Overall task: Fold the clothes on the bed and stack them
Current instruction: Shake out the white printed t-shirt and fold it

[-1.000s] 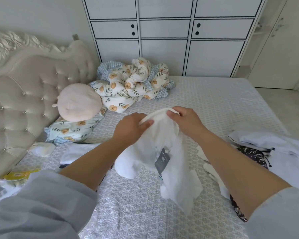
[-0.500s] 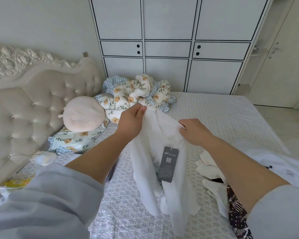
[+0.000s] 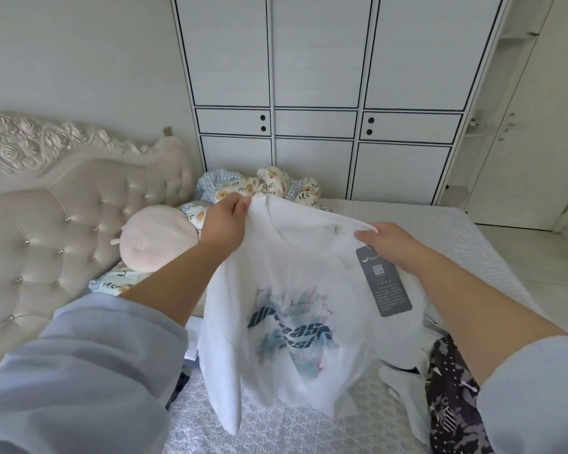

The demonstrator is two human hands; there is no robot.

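At the far left stands a tufted cream headboard (image 3: 46, 231) with button studs and a carved floral crest along its top. Against it, on the bed, rests a round pale pink plush cushion (image 3: 159, 239), lying on a floral pillow (image 3: 118, 281) with a blue gingham edge. Behind the cushion, near the wall, a floral and gingham quilt (image 3: 269, 186) sits bunched in a heap.

The bed (image 3: 292, 427) is covered in a pale grey-white sheet with a small lattice pattern, and it runs back to a white wardrobe (image 3: 318, 93) with dark-lined panel doors and round finger holes in its narrow middle drawers.

The left hand (image 3: 225, 222), coming out of a light blue sleeve (image 3: 76, 371), pinches the left shoulder of a white printed T-shirt (image 3: 286, 322). The shirt hangs spread between both hands above the middle of the bed, its hem drooping to the sheet, with a blue and pink lettered graphic showing through the cloth. A dark grey hang tag (image 3: 382, 283) dangles from near the collar. The right hand (image 3: 394, 244) grips the right shoulder of the shirt, fingers curled into the fabric.

Under the right forearm, at the right side of the bed, lie white clothes (image 3: 404, 385) and a dark patterned garment (image 3: 453, 401). Beyond, at the far right, is a white door (image 3: 532, 142) and pale floor.
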